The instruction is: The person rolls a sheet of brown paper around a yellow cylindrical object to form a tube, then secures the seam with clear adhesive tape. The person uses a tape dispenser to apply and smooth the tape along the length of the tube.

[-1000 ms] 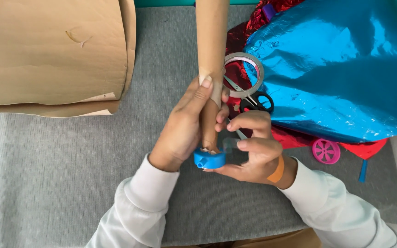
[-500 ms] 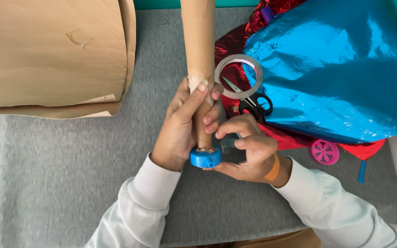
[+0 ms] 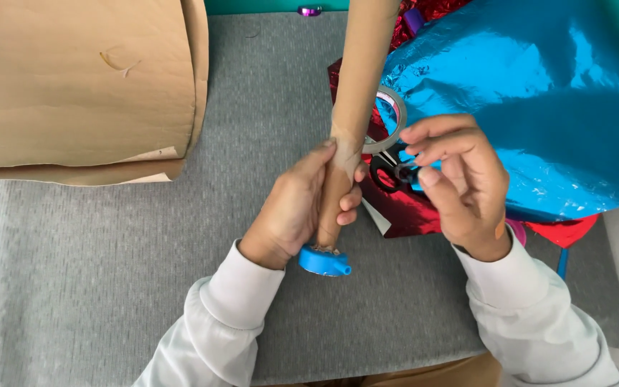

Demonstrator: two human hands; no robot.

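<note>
head view: left hand (image 3: 296, 208) clenches the brown paper-wrapped tube (image 3: 349, 129) upright, steadying it on its blue cap (image 3: 322, 261); right hand (image 3: 460, 183), holding nothing, pinches toward black scissors (image 3: 390, 172) beside the tape roll (image 3: 388, 122).

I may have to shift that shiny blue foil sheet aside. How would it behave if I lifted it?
The blue foil sheet would probably flop and drape: it lies crumpled in soft folds. It looks thin, so likely very light. Its glossy surface may feel slippery, and the scissors close by could tear it.
</note>
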